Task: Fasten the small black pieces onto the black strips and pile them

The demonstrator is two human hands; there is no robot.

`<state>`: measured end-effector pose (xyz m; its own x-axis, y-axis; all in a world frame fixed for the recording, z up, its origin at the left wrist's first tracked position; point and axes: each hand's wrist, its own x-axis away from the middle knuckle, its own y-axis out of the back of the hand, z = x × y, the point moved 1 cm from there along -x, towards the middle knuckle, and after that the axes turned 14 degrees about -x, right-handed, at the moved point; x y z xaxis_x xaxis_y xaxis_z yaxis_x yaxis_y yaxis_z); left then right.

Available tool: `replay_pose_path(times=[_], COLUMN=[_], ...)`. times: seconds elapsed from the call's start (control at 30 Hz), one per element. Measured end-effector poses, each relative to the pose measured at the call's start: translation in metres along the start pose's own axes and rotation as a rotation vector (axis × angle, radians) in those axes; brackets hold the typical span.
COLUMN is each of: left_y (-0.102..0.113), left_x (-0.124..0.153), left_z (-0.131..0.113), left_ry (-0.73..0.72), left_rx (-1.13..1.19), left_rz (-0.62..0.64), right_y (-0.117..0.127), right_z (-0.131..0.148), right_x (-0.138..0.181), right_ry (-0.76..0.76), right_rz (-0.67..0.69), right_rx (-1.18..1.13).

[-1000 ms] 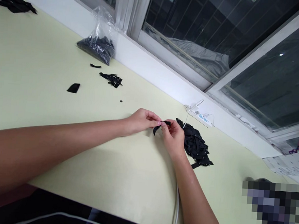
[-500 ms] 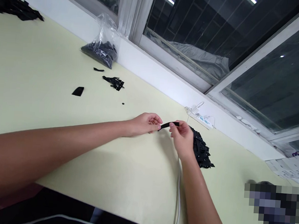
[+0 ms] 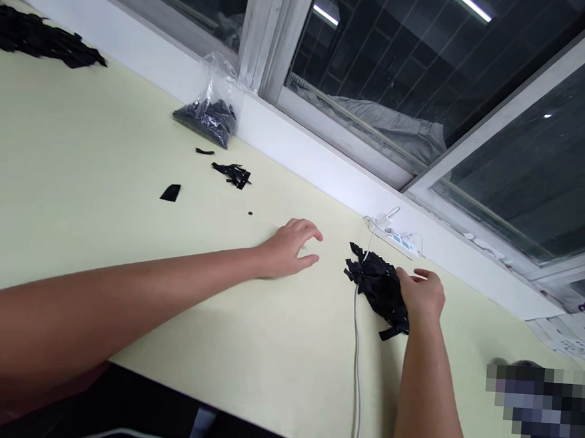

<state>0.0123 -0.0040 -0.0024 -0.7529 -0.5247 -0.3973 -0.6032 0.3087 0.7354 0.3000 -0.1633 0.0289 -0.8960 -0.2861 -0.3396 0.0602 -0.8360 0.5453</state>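
Observation:
My left hand (image 3: 293, 247) lies on the pale yellow table (image 3: 99, 185) with its fingers loosely spread and nothing in it. My right hand (image 3: 423, 296) rests on the right side of a pile of black strips (image 3: 375, 285). Its fingers curl down into the pile, and what they grip is hidden. A white cable (image 3: 356, 357) runs from the table's near edge up past the left of the pile.
A white power strip (image 3: 396, 238) lies by the window sill behind the pile. Farther left are a clear bag of black pieces (image 3: 208, 113), a few loose black scraps (image 3: 231, 173), a single black piece (image 3: 171, 192) and another black heap (image 3: 35, 37). A blurred patch covers the lower right.
Both hands held one black strip between them; now the hands have parted. The right hand moved right onto the pile, and the left hand opened on the table. The view shifted slightly.

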Motion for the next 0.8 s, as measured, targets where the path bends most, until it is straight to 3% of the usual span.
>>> replay_pose_path(times=[0.07,0.13,0.3,0.37,0.43,0.5,0.63,0.7,0.8], left_y=[0.006,0.010,0.013,0.014,0.025,0.048,0.126,0.159,0.179], left_x=[0.001,0.003,0.002,-0.001,-0.009,-0.017,-0.016,0.001,0.040], left_z=[-0.002,-0.004,-0.009,-0.006,0.002,0.018,0.064,0.085,0.110], left_ry=[-0.003,0.003,0.062,0.054,0.030,0.061,0.415,0.494,0.582], left_rx=[-0.074,-0.100,-0.039,-0.042,-0.119,-0.233,-0.382,-0.582,-0.779], left_rz=[-0.011,-0.011,-0.170,-0.244,-0.293,-0.350,-0.575,-0.444,-0.106], right_y=[0.000,-0.005,-0.034,-0.049,-0.061,-0.069,-0.072,-0.070,-0.069], right_z=[0.007,0.017,0.048,0.053,0.055,0.053,0.053,0.055,0.058], right_x=[0.007,0.018,0.062,0.082,0.098,0.109,0.115,0.113,0.110], right_ry=[0.004,-0.026,-0.076,-0.049,0.075,0.204,0.278,0.273,0.259], right_rz=[-0.155,-0.228,-0.044,0.073,0.199,0.318,0.417,0.435,0.456], right_rx=[-0.142,-0.385,-0.873,-0.893,-0.827,-0.730,-0.627,-0.620,-0.611])
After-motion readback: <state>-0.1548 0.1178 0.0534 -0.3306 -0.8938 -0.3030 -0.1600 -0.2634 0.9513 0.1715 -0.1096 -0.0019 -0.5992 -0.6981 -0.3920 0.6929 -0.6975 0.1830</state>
